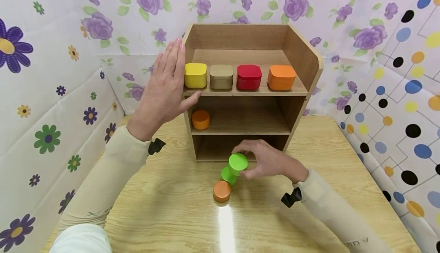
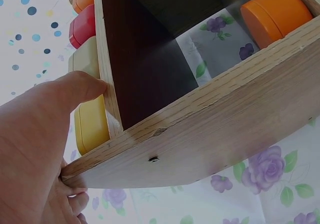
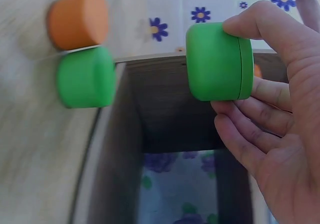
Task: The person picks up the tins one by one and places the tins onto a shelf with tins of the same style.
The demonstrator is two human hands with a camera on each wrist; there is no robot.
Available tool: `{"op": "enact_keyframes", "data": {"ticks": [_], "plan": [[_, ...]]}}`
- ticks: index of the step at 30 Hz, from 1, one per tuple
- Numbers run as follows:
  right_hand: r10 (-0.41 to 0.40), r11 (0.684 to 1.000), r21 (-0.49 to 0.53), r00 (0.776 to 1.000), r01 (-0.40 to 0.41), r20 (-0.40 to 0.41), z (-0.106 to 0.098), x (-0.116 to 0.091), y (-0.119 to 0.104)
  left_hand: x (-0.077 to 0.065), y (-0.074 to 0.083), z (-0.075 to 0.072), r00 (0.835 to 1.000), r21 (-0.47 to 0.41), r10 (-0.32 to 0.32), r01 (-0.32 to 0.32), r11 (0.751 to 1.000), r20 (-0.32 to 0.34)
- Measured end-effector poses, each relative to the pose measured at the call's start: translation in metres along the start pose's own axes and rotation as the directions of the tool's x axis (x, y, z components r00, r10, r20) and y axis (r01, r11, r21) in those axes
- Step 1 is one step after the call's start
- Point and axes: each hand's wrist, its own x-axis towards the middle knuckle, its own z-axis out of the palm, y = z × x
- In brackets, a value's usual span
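My right hand (image 1: 269, 159) pinches a green lidded container (image 1: 238, 163) between thumb and fingers, in front of the bottom compartment of a small wooden shelf (image 1: 240, 133). In the right wrist view the container (image 3: 215, 62) shows a lid seam close to the fingers. Below it on the table stand a second green container (image 1: 227, 176) and an orange round container (image 1: 222, 191), side by side. My left hand (image 1: 161, 81) lies with straight fingers along the shelf's left side panel. Its thumb (image 2: 80, 87) rests at the front edge of the top board, by the yellow container (image 1: 196, 76).
On the top board, a beige container (image 1: 221, 77), a red one (image 1: 249, 77) and an orange one (image 1: 282, 78) stand in a row right of the yellow one. An orange round container (image 1: 201, 120) sits at the middle compartment's left end. Patterned cloth walls (image 1: 388, 92) enclose the table.
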Motion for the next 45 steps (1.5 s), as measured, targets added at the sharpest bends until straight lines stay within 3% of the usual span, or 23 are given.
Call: {"op": "enact_keyframes", "data": {"ticks": [8, 19, 31, 45], "plan": [[-0.031, 0.999, -0.043, 0.998, 0.028, -0.051, -0.022, 0.022, -0.013, 0.0, 0.0, -0.001, 1.0, -0.001, -0.009, 0.009, 1.0, 0.012], [-0.099, 0.995, -0.049, 0.981, 0.092, -0.169, -0.034, 0.049, -0.014, -0.001, -0.001, 0.0, 1.0, 0.002, 0.001, -0.001, 1.0, -0.006], [-0.05, 0.997, -0.068, 0.963, 0.033, -0.265, -0.037, 0.071, 0.001, -0.001, -0.001, 0.001, 0.999, -0.013, 0.014, -0.014, 1.0, -0.029], [0.055, 0.997, -0.041, 0.956, -0.069, -0.289, -0.03, 0.087, 0.01, -0.001, 0.0, -0.001, 1.0, -0.012, -0.002, 0.002, 1.0, -0.01]]}}
